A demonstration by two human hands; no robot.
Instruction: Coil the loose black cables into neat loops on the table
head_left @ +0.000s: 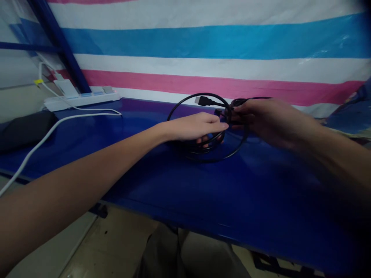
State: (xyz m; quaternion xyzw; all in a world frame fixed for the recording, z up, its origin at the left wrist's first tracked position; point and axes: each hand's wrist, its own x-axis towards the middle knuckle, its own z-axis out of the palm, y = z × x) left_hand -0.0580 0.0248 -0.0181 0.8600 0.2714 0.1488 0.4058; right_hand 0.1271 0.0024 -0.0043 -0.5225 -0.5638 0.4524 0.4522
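Observation:
A black cable (228,155) lies in loose loops on the blue tabletop, with a connector (205,100) that has a flat metal tip pointing left above my left hand. My left hand (199,126) is closed around the loops, thumb on top and fingertips curled underneath. To its right, my right hand (262,116) pinches the same cable where several strands come together; it is slightly blurred. Close to my left thumb is a small dark piece (218,112), too small to name. More black loops show behind my right hand.
A white power strip (84,101) with a white charger (66,88) plugged in stands at the back left. From it a white cord (37,148) crosses the blue tabletop (185,189). A dark pouch (26,129) lies at the left edge. Behind hangs a striped sheet (203,42).

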